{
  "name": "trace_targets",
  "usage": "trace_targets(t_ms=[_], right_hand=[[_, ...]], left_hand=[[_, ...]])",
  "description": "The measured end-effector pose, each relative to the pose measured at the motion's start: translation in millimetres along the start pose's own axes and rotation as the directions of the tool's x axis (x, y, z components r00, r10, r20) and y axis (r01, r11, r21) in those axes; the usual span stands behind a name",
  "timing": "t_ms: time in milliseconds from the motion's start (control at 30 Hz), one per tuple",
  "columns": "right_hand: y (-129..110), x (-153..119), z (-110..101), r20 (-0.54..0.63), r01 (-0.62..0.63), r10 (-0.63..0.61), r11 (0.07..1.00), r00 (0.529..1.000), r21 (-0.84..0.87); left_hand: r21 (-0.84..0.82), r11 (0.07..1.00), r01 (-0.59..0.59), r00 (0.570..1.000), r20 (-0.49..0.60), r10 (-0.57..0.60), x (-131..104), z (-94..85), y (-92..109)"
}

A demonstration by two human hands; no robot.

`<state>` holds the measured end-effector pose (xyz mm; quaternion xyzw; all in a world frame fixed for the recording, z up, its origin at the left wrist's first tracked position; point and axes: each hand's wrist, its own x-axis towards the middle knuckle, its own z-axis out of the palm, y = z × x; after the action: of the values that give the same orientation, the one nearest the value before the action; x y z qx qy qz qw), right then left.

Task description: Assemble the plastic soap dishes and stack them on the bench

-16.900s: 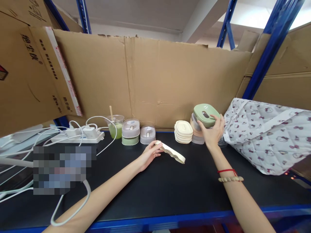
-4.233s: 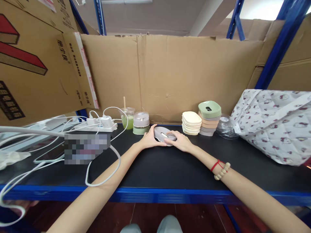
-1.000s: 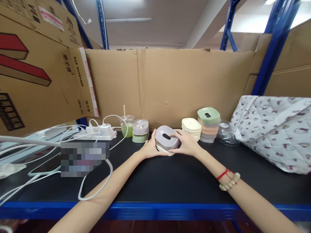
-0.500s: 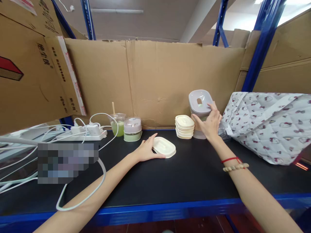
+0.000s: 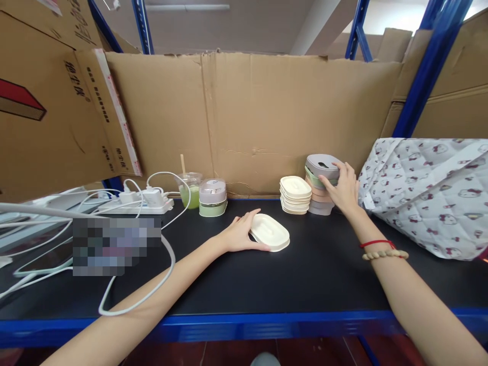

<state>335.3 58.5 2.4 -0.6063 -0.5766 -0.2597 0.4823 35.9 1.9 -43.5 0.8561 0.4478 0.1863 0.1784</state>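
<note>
With our left hand we hold the left end of one cream rounded-oblong moulded lid between thumb and fingers, at mid-table. We set the thumb and fingertips of our right hand on one grey slotted plastic collar; we cannot tell whether they grip. The collar tops one stack of green, peach and grey collars. Beside it we find one stack of several cream lids. Further left we count two stacked boxes, grey-mauve over green, and one clear cup of green liquid. One white quilted patterned bag stands at right. Our surface is one matte black tabletop, edged by one blue metal beam; behind it rises one brown cardboard panel, below a grey ceiling.
</note>
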Motion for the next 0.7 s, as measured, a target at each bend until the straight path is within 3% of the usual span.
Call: trace_targets(t_ms=[100, 200, 300, 333, 400, 433, 500, 600, 700], right_hand=[[-9.0, -2.3, -5.0, -0.051, 0.012, -0.013, 1.0, 0.999, -0.016], [-31.9, -8.0, -13.8, -0.118, 0.087, -0.078, 0.993, 0.99, 0.074], [-64.2, -22.4, -17.6, 0.02, 0.258, -0.275, 0.924, 0.961, 0.284], [-75.1, -29.5, -16.6, 0.128, 0.313, -0.38, 0.876, 0.916, 0.367], [-93.9, -45.7, -11.9, 0.366, 0.354, -0.564, 0.79, 0.74, 0.5], [-101.3, -53.8, -8.7, 0.474, 0.337, -0.598, 0.781, 0.646, 0.526], [-110.7, -67.2, -2.8, 0.658, 0.242, -0.553, 0.827, 0.511, 0.507], [-113.4, -76.2, 2.0, 0.777, 0.097, -0.464, 0.877, 0.426, 0.471], [-108.8, -74.5, 2.9, 0.748, 0.054, -0.489, 0.85, 0.45, 0.523]], left_hand=[[-0.039, 0.999, 0.01, 0.999, -0.052, -0.012, 0.8, 0.9, -0.3], [-0.068, 0.997, 0.048, 0.983, -0.176, -0.059, 2.2, 1.7, -1.4], [-0.072, 0.993, 0.09, 0.95, -0.292, -0.107, 3.5, 2.3, -3.4], [-0.072, 0.993, 0.094, 0.942, -0.315, -0.112, 3.9, 2.5, -4.3], [-0.071, 0.994, 0.082, 0.932, -0.348, -0.102, 4.6, 2.9, -6.3], [-0.069, 0.995, 0.067, 0.929, -0.361, -0.087, 4.8, 3.2, -7.5], [-0.071, 0.997, 0.028, 0.923, -0.38, -0.053, 5.5, 4.0, -9.8], [-0.1, 0.995, -0.023, 0.914, -0.406, -0.02, 6.9, 5.7, -12.6], [-0.18, 0.982, -0.056, 0.89, -0.455, -0.033, 9.5, 6.4, -14.0]])
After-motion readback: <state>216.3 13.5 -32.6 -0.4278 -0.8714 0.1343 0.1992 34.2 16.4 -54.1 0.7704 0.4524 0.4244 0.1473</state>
